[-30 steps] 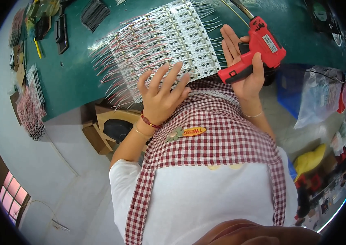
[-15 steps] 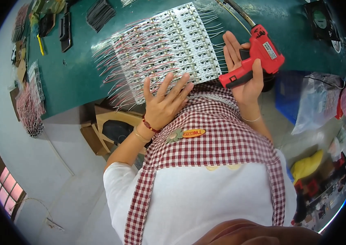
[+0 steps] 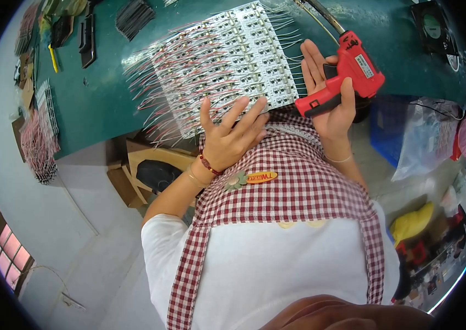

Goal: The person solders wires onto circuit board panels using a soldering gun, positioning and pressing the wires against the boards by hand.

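Note:
A white panel of small circuit boards (image 3: pixel 242 54) lies tilted on the green worktop, close against my apron. Thin red and white wires (image 3: pixel 153 91) fan out over its left side, and more wires stick out past its right edge. My left hand (image 3: pixel 225 140) rests with spread fingers at the panel's near edge, fingertips on the boards. Beside the panel's right corner, my right hand (image 3: pixel 333 118) holds a red soldering gun (image 3: pixel 357 69) by its red and black handle, palm up, thumb over the grip, other fingers stretched out. The gun's metal barrel points away from me.
A bundle of dark strips (image 3: pixel 134 19), a black tool (image 3: pixel 86 41) and a yellow-handled tool (image 3: pixel 53 59) lie at the far left. Wired boards (image 3: pixel 40 143) hang over the worktop's left edge. A black box (image 3: pixel 434 27) sits far right; a blue bin (image 3: pixel 385 129) stands below.
My left hand has slid a little to the right along the panel's near edge. The right hand and soldering gun have stayed almost in place.

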Demonstrator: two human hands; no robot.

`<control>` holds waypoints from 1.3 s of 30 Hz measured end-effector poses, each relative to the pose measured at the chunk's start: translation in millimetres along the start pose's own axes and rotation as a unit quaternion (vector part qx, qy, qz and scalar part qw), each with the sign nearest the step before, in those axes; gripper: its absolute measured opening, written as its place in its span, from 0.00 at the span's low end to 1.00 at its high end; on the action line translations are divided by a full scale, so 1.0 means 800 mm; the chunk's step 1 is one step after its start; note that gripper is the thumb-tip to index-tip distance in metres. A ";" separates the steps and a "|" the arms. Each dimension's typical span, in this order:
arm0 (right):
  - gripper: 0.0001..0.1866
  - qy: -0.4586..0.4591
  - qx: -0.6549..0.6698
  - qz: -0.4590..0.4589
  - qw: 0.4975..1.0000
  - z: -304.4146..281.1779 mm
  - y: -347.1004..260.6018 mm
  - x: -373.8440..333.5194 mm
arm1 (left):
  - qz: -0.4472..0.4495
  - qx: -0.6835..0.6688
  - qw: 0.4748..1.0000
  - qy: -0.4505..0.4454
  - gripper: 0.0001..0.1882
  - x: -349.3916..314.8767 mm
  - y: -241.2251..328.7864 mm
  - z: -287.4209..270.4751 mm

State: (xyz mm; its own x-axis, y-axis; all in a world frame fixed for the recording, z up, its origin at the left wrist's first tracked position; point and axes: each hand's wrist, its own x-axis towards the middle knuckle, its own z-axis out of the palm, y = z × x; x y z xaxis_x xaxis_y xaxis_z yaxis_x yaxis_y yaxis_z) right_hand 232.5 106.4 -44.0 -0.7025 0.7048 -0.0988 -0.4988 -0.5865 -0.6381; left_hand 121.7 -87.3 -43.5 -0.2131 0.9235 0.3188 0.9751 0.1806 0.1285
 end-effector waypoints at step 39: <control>0.20 0.025 0.004 -0.100 0.995 0.048 -0.093 0.016 | 0.058 -0.030 0.992 0.105 0.04 0.308 -0.181 0.101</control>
State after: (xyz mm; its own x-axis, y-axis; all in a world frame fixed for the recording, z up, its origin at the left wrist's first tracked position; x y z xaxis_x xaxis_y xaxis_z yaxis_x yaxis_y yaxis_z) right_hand 241.0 144.0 32.0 -0.5634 0.8261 -0.0084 -0.6298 -0.4360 -0.6428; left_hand -67.0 141.7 -59.0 -0.1134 0.8452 0.5223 0.9899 0.0510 0.1324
